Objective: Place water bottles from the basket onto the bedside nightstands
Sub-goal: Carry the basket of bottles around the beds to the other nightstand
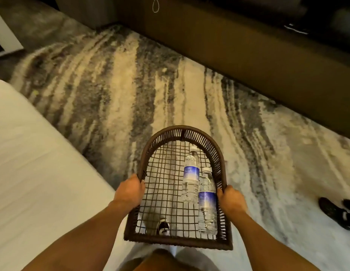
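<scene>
I found both hands occupied with carrying. The left hand [130,189] was curled over the left rim of the basket [213,151], and the right hand [231,200] was clenched on the right rim, fingers wrapped under and out of sight.

Between the hands, on the open mesh floor, lay two water bottles. The nearer bottle [207,204] rested against the right wall, just beside the right hand; the farther bottle [190,177] lay touching it on the inner side, somewhat further forward. Both lay flat, long axes running away from me, caps at the far end. I judged the right hand much the nearer to either, though releasing it would leave the left alone supporting the basket.

Beyond the basket I saw patterned carpet [115,94], a bed edge [33,153] to the left of the left hand, and dark furniture [248,55] further off. No nightstand was identifiable; the surface for placement lay outside my view.
</scene>
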